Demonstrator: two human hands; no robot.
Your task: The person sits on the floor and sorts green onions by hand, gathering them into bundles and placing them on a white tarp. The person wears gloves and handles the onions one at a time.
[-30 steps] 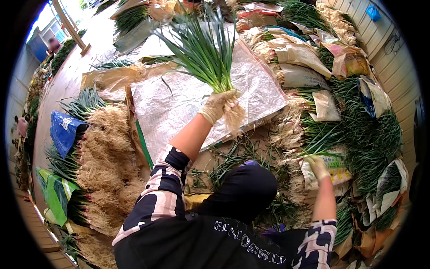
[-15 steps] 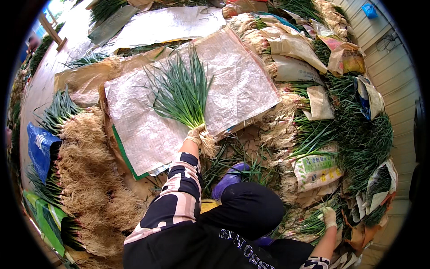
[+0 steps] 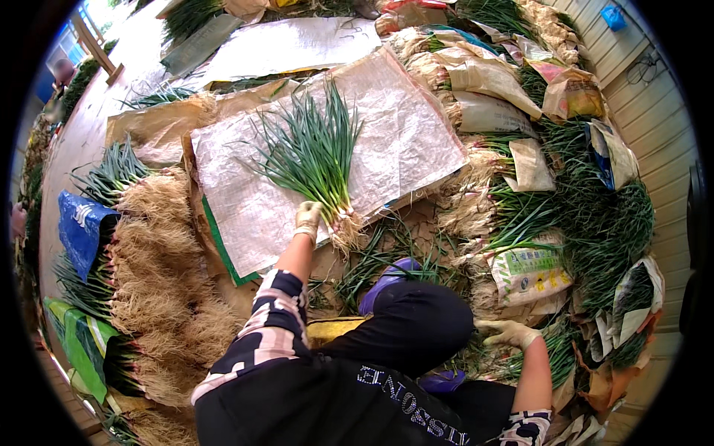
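Observation:
A bunch of green onions (image 3: pixel 316 152), pale roots toward me and leaves fanned out, lies on a whitish woven sack (image 3: pixel 245 223). My left hand (image 3: pixel 308 217), in a pale glove, is just left of the bunch's root end, its fingers loosely bent with nothing seen in them. My right hand (image 3: pixel 512 334), gloved too, is at the lower right with its fingers stretched to the left. It is over loose green onions (image 3: pixel 532 360) beside my knee, and nothing shows in its grasp.
Stacked onions with tan roots (image 3: pixel 160 267) line the left, partly covered by a blue sack (image 3: pixel 83 227) and a green sack (image 3: pixel 78 342). More bundles and a printed sack (image 3: pixel 532 271) stand right, before a panelled wall (image 3: pixel 639 82). Fallen leaves (image 3: pixel 379 253) lie near my purple shoe (image 3: pixel 388 282).
My left hand has let go of the bunch and shifted slightly left; the bunch stays on the sack. My right hand has moved up and left from the onions, its fingers opening.

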